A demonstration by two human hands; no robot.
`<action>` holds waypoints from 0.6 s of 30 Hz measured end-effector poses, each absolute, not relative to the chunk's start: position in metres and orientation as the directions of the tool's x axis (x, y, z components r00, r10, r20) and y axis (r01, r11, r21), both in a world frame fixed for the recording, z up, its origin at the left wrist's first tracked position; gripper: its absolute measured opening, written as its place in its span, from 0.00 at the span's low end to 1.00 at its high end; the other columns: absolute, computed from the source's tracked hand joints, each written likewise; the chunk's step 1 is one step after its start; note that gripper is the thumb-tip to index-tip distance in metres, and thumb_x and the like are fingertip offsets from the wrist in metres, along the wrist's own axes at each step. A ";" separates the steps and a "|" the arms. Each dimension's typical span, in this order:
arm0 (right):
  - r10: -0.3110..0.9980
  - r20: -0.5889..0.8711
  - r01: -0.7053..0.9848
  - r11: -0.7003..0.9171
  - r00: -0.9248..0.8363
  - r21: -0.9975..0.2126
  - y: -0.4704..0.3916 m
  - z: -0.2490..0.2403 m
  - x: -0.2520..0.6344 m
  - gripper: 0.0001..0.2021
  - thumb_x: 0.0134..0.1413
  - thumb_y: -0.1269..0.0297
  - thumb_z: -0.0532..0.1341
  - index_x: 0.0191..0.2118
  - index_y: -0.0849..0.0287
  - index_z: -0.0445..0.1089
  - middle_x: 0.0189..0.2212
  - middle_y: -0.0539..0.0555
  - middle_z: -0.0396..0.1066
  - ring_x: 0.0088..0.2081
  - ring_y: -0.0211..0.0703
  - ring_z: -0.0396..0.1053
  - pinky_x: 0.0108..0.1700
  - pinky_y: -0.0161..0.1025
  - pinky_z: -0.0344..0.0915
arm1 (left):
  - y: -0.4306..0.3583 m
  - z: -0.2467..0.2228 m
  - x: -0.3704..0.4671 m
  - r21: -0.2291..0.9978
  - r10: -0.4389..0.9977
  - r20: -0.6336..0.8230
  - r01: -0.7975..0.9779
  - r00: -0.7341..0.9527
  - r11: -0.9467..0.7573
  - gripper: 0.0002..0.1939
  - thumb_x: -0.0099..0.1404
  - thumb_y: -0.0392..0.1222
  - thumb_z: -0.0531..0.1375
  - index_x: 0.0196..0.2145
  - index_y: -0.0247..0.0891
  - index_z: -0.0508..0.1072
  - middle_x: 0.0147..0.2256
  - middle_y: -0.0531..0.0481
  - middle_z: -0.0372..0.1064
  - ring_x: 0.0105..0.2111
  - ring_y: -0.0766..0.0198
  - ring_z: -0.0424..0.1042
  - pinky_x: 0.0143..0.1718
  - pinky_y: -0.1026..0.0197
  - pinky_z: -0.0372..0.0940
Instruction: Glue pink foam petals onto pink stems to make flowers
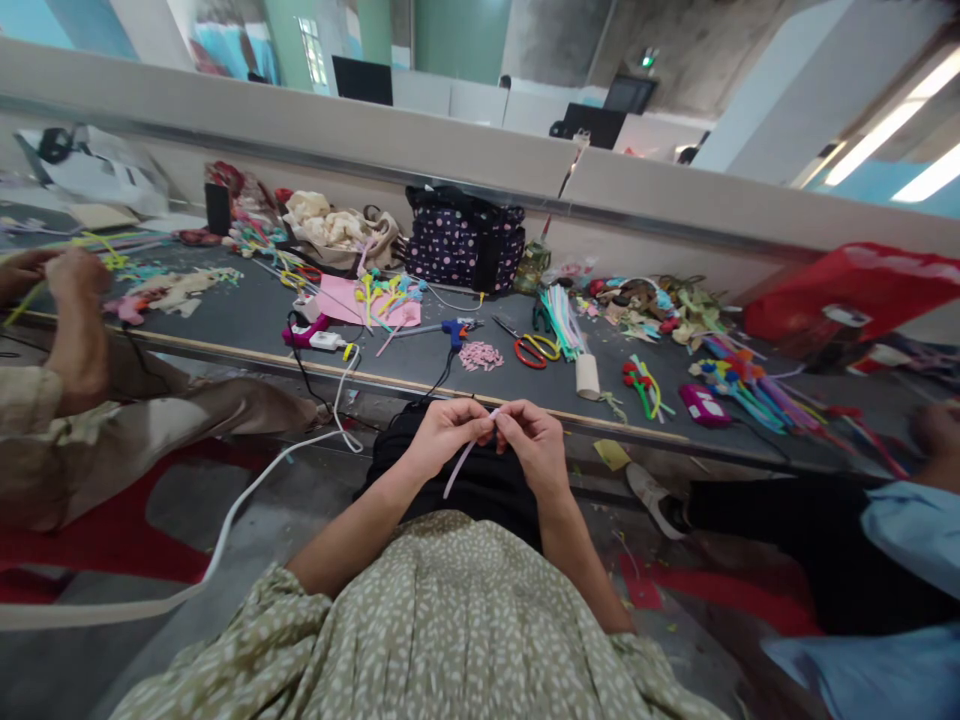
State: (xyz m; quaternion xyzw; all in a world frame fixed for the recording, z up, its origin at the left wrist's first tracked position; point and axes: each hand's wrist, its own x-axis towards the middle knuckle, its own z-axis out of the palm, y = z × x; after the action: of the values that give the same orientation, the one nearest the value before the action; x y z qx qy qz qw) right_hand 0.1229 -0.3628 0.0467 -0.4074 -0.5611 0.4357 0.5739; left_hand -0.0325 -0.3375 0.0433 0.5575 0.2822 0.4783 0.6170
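Note:
Both my hands meet over my lap, just in front of the table edge, pinching one pale pink pipe cleaner (459,470). My left hand (450,436) grips it between thumb and forefinger. Beside it, my right hand (534,442) pinches its upper end, the fingertips almost touching the left ones. The free length hangs down below my left hand. On the table ahead lie a heap of small pink curled pieces (481,356), a blue glue gun (456,332) and red-handled scissors (531,351).
A bundle of pastel pipe cleaners (564,322) lies behind a cream roll (587,377). A dotted bag (465,240) stands against the partition. A magenta power strip (306,330) feeds a white cable (247,490) past my left side. People sit at work on both sides.

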 end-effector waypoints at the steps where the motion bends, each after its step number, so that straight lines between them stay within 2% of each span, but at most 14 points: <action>1: 0.959 0.282 -0.050 0.281 -0.014 -0.958 -0.363 0.047 0.123 0.09 0.54 0.57 0.64 0.32 0.57 0.71 0.22 0.47 0.69 0.20 0.34 0.64 0.23 0.33 0.64 | -0.338 0.044 -0.032 0.955 0.904 0.173 -0.290 0.390 -0.058 0.14 0.55 0.47 0.68 0.27 0.32 0.74 0.23 0.51 0.69 0.24 0.68 0.67 0.29 0.65 0.62; 12: 0.968 0.247 -0.106 0.242 -0.040 -0.965 -0.365 0.050 0.122 0.08 0.53 0.58 0.65 0.32 0.57 0.71 0.22 0.47 0.70 0.21 0.36 0.67 0.24 0.33 0.65 | -0.338 0.044 -0.032 0.886 0.842 0.059 -0.417 0.537 0.203 0.16 0.52 0.48 0.69 0.27 0.31 0.73 0.24 0.48 0.72 0.24 0.68 0.70 0.27 0.66 0.65; 18: 0.971 0.237 -0.081 0.234 -0.029 -0.969 -0.365 0.048 0.122 0.10 0.52 0.57 0.65 0.30 0.57 0.69 0.21 0.47 0.70 0.21 0.35 0.66 0.24 0.32 0.65 | -0.336 0.039 -0.030 0.842 0.789 -0.004 -0.423 0.615 0.335 0.18 0.51 0.49 0.70 0.27 0.31 0.72 0.23 0.49 0.70 0.20 0.71 0.67 0.27 0.65 0.68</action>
State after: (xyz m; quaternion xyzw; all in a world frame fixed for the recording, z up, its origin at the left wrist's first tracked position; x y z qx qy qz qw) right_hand 0.1218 -0.3654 0.0480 -0.4079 -0.5458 0.4652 0.5651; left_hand -0.0305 -0.3360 0.0389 0.4303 0.2122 0.3841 0.7889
